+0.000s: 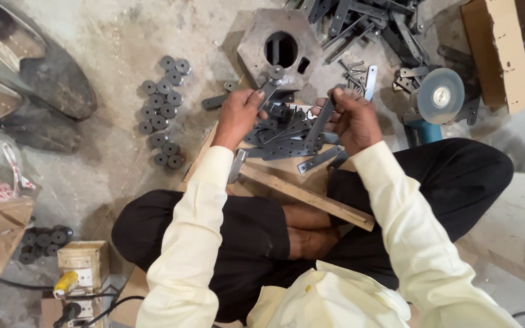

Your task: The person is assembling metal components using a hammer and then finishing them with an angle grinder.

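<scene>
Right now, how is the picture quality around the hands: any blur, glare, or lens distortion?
Head view: soft, even light with faint shadows and no harsh glare. The left hand and right hand look slightly smeared, as does the dark metal strip in the right hand. Edges bow outward, wide-lens style; the grey discs on the floor stay fairly crisp.

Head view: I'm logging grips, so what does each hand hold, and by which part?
The left hand grips a flat metal strip with a roller by its lower end; the right hand pinches a plain metal strip by its upper end.
</scene>
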